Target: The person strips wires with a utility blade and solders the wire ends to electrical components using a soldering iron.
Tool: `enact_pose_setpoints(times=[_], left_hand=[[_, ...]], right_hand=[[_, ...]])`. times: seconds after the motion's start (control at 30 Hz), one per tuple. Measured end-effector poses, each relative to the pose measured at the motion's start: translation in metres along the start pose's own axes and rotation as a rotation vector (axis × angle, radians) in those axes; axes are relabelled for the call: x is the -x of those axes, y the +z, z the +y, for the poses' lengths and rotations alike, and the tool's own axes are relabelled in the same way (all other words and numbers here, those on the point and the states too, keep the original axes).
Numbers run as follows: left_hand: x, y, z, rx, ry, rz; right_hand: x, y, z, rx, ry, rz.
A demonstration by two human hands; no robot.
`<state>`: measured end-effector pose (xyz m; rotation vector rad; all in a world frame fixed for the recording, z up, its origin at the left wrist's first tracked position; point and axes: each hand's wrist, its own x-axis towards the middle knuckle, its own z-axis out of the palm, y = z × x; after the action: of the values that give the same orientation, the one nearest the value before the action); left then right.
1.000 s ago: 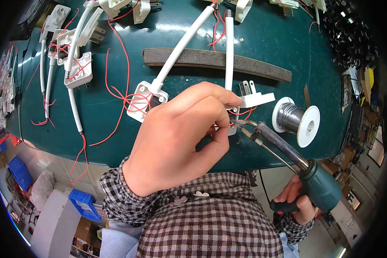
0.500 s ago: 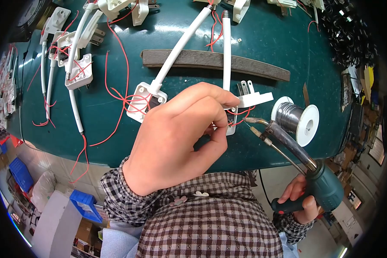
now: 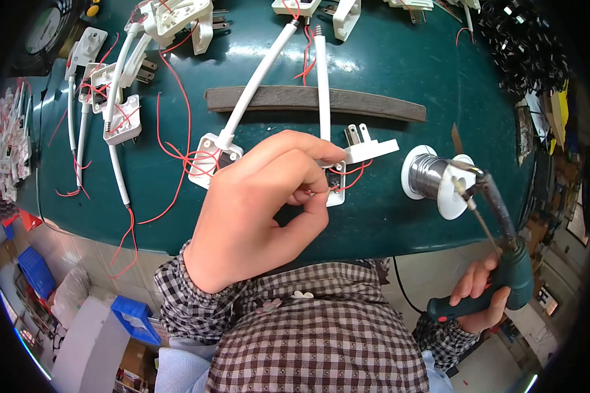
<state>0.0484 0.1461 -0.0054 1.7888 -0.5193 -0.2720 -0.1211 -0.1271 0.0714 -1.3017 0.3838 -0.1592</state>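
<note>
My left hand (image 3: 262,209) is closed in a pinch on a thin red wire (image 3: 310,192). It is over an open white plug housing (image 3: 335,195) that shows a dark part inside. Beside the fingertips, a white plug piece with two metal prongs (image 3: 372,152) stands tilted, and red wire loops from it to the housing. My right hand (image 3: 475,291) is wrapped round the handle of a green soldering gun (image 3: 521,281). The gun's tip appears in front of the solder spool (image 3: 426,175), apart from the housing.
A grey-brown bar (image 3: 275,99) lies under white tubes (image 3: 262,85). Another open housing (image 3: 203,154) with tangled red wires sits left of my hand. More plug assemblies (image 3: 121,121) lie at the left. A pile of small black parts (image 3: 524,46) is at the far right.
The soldering gun has moved right, its tip pulled from beside the housing to the solder spool. My left hand keeps its pinch at the housing. The whole view has shifted slightly.
</note>
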Motion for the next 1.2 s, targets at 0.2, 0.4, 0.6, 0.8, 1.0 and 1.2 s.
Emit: enact_pose_setpoints(times=[0.2,0.4,0.6,0.8,1.0,1.2], left_hand=[[0.000,0.001,0.004,-0.012,-0.011,-0.003],[-0.008,0.015,0.010,-0.102,-0.006,0.022],[0.006,0.000,0.014,-0.152,-0.048,0.064],[0.007,-0.004,0.014,-0.104,-0.013,0.036],[0.001,0.005,0.010,-0.100,0.005,0.023],[0.013,-0.003,0.009,-0.096,-0.027,0.017]], right_hand=[[-0.004,-0.032,-0.002,-0.133,-0.105,0.125],[-0.011,-0.084,-0.009,-0.252,-0.078,0.409],[-0.009,-0.135,-0.010,-0.438,-0.115,0.426],[-0.029,-0.219,0.021,-0.808,-0.013,0.118],[-0.054,-0.237,0.033,-0.800,-0.062,-0.028],[-0.052,-0.231,0.037,-0.742,-0.063,-0.021]])
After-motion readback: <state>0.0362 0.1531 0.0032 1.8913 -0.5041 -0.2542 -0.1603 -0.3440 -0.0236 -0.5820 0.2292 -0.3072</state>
